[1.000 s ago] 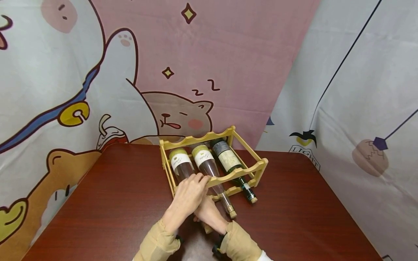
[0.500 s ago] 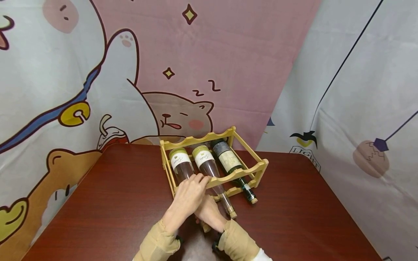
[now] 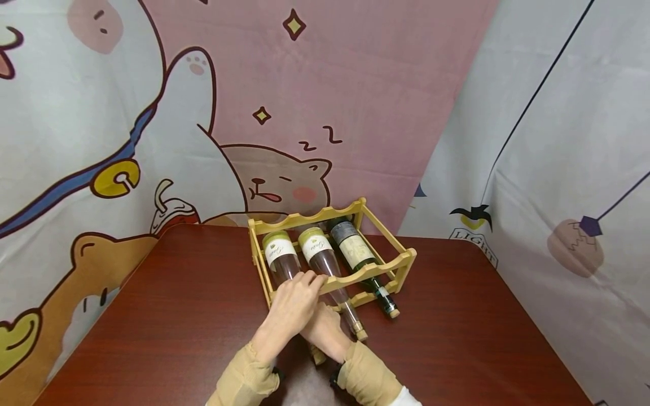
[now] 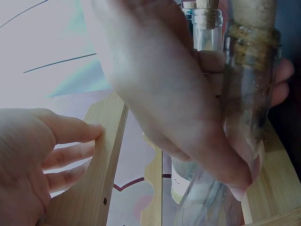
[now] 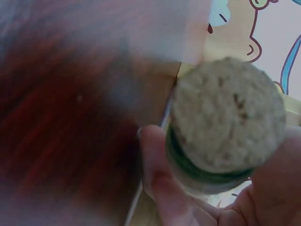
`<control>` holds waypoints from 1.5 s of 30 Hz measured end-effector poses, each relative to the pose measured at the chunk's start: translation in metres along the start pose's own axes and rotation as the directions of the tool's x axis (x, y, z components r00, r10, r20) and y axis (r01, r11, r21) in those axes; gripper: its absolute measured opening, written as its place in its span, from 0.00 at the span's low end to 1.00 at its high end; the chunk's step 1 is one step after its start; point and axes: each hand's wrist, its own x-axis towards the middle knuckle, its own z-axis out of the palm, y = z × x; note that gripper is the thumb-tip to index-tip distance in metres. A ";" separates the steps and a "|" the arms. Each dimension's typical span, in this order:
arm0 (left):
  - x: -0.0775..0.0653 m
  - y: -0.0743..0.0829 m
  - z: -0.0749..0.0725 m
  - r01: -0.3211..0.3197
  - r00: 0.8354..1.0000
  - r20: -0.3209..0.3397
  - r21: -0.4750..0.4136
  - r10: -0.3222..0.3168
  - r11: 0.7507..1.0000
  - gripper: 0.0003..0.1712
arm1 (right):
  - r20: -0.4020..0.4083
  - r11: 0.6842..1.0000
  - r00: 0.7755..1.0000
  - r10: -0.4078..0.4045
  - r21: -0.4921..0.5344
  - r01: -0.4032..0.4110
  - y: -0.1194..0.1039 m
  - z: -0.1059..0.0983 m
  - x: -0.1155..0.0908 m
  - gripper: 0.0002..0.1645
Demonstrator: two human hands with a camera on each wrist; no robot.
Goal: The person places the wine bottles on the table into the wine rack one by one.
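Note:
A small wooden wine rack (image 3: 370, 272) holds three corked bottles lying with necks toward me. Crossed over the other arm, my left hand (image 3: 293, 299) grips the rack's upper front rail, thumb on one side and fingers behind it in the left wrist view. Beneath it, my right hand (image 3: 325, 331) holds the neck of the leftmost wine bottle (image 3: 281, 252), a clear one with a white label. Its cork (image 5: 229, 113) faces the right wrist camera, with fingers curled round the neck. In the left wrist view the clear neck (image 4: 247, 101) passes between thumb and fingers.
Beside the held bottle lies a second clear bottle (image 3: 325, 260), then a dark green bottle (image 3: 357, 248) at the right. The rack stands on a reddish-brown table (image 3: 167, 316). Behind the table hangs a cartoon-printed cloth (image 3: 355, 84).
My right hand and the cork end of the held bottle have shifted slightly to the left. My left hand stays on the rail, and the rack keeps its place.

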 end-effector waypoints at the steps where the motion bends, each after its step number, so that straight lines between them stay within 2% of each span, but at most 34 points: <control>1: 0.000 0.000 0.000 -0.001 1.000 -0.004 -0.001 0.001 1.000 0.14 | -0.002 0.999 1.000 -0.004 -0.035 0.003 0.000 0.000 0.000 0.15; 6: 0.000 -0.001 0.001 -0.003 1.000 -0.018 -0.004 0.002 1.000 0.12 | -0.038 0.985 0.999 -0.039 -0.171 0.033 -0.002 -0.003 -0.001 0.16; 9: 0.000 -0.001 0.000 0.003 1.000 -0.008 -0.011 -0.003 1.000 0.13 | -0.031 0.983 0.998 -0.045 -0.180 0.039 -0.001 -0.007 -0.002 0.16; 13: 0.000 -0.001 0.000 0.006 1.000 0.007 -0.019 -0.006 1.000 0.14 | -0.021 0.975 0.994 -0.104 -0.199 0.098 0.002 -0.014 -0.007 0.17; 17: 0.000 -0.001 0.000 0.003 1.000 0.013 -0.016 -0.003 1.000 0.14 | -0.034 0.952 0.981 -0.192 -0.249 0.178 0.006 -0.016 -0.014 0.22; 22: 0.000 -0.001 0.000 0.008 1.000 0.025 -0.018 -0.008 1.000 0.14 | -0.069 0.932 0.970 -0.235 -0.298 0.204 0.007 -0.017 -0.021 0.24; 30: 0.000 0.000 -0.001 0.007 1.000 0.023 -0.014 -0.007 1.000 0.15 | -0.074 0.922 0.935 -0.348 -0.207 0.327 0.013 -0.016 -0.023 0.17; 37: 0.000 -0.001 0.000 0.004 1.000 0.018 -0.008 -0.004 1.000 0.16 | -0.089 0.903 0.908 -0.410 -0.178 0.391 0.017 -0.017 -0.023 0.14; 40: 0.000 0.000 0.000 0.005 1.000 0.020 -0.011 -0.004 1.000 0.16 | -0.085 0.902 0.906 -0.415 -0.170 0.397 0.018 -0.017 -0.023 0.14; 45: 0.000 0.000 0.000 0.003 1.000 0.018 -0.012 -0.003 1.000 0.16 | -0.065 0.910 0.916 -0.397 -0.154 0.384 0.018 -0.017 -0.023 0.14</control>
